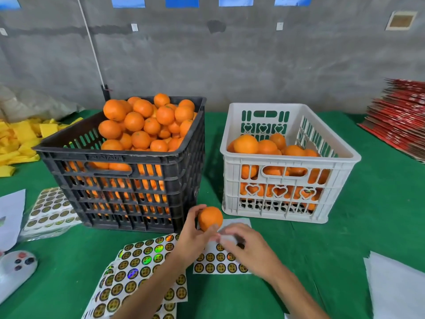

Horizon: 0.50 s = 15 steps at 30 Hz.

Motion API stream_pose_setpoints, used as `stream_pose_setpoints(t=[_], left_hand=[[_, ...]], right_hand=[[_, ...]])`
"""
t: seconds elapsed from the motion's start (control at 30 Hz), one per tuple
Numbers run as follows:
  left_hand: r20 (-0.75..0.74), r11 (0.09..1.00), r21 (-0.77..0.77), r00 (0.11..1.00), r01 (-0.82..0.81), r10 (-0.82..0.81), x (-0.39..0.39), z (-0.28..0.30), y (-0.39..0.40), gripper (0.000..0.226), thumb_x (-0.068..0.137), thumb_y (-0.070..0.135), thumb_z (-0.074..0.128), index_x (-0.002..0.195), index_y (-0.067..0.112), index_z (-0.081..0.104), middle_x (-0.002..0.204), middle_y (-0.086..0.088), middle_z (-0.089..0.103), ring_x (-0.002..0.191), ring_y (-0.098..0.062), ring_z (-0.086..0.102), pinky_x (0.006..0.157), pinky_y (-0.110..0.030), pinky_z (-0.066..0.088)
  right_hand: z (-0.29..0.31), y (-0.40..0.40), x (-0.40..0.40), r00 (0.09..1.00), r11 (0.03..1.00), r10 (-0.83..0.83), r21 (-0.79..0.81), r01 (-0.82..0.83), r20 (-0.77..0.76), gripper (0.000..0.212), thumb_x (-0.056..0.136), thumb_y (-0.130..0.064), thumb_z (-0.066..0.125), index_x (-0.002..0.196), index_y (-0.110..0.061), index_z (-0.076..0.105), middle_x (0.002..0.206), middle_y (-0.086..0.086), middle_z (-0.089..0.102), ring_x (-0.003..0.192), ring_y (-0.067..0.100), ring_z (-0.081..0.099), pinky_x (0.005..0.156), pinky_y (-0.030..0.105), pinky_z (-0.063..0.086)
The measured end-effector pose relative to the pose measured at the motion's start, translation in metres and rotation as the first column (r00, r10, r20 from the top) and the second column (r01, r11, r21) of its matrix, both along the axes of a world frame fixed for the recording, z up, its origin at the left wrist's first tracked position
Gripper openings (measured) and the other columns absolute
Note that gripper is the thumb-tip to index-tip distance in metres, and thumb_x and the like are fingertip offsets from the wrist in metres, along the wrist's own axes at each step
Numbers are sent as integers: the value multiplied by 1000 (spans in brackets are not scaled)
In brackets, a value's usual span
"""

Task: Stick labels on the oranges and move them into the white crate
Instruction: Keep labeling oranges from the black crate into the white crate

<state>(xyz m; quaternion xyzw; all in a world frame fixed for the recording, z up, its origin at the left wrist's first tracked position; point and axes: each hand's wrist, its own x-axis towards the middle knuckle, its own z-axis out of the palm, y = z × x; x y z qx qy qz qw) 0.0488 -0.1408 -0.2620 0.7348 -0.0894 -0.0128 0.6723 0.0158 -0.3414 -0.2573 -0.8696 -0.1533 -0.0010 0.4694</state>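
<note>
1. Left hand (192,236): grip closed round a single orange (210,218), thumb on its far-left side, fingers under and in front. The orange is held just above the surface, in front of the gap between the two crates.
2. Right hand (245,244): fingers curled, fingertips meeting the near-right side of the held orange. The hand is motion-blurred; cannot tell whether the grip pinches a label or is merely bent.
3. Label sheet (220,261): lies flat directly under the right hand; two full rows of round gold-and-black labels visible at its near edge, the far part bare white backing.
4. Further label sheets (138,268), overlapping, lie to the left under the left forearm; some labels show a holographic sheen.
5. Black crate (128,180): left of centre, heaped above its rim with oranges (147,123).
6. White crate (287,187): right of the black crate, apart from it, with heart-shaped cut-outs; oranges (269,146) lie inside, below the rim.
7. Green surface (345,226) carries everything.
8. Periphery: a bagged stack of label sheets (50,208) near the black crate's left corner; yellow pieces (20,139) far left; red flat stack (400,118) far right.
</note>
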Motion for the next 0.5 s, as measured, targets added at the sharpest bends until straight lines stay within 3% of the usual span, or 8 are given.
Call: stream_pose_setpoints(t=[0.07,0.13,0.27,0.37,0.5], left_hand=[[2,998,-56,1000,-15,16,0,-4,0,54,94,23,76,132,48,47,122,-13,61,89,-31,77,82,-36,62],[3,998,-53,999,-33,33,1,-5,0,53,94,26,76,130,53,47,120,-15,63,91,-30,77,81,-32,61],[11,999,-44,1000,-11,11,-1,-7,0,58,88,46,76,135,52,42,127,-14,60,97,-30,77,89,-37,62],[21,998,-66,1000,0,1,-1,-8,-1,59,88,45,76,136,51,42,129,-13,58,95,-30,78,89,-35,62],[-3,995,-100,1000,-4,3,0,-8,-1,55,87,47,74,131,57,44,122,-18,65,91,-29,79,92,-37,61]], right_hand=[[-5,-2,-4,996,975,86,-209,-78,27,56,85,-74,63,129,-40,66,131,-34,50,129,-7,44,109,19,35],[-7,-1,-5,992,942,108,-324,-84,59,66,82,-77,62,135,-38,64,140,-32,41,132,-9,34,112,19,27],[-6,1,-4,982,927,116,-371,-53,151,56,88,-71,60,130,-34,69,142,-24,46,128,-6,36,112,23,31],[-1,3,-3,975,924,112,-381,-32,191,45,94,-61,60,125,-32,73,138,-21,51,120,-2,40,108,27,37],[1,4,-6,973,905,118,-424,-22,200,56,89,-70,58,130,-34,69,138,-23,49,121,-3,39,108,22,33]])
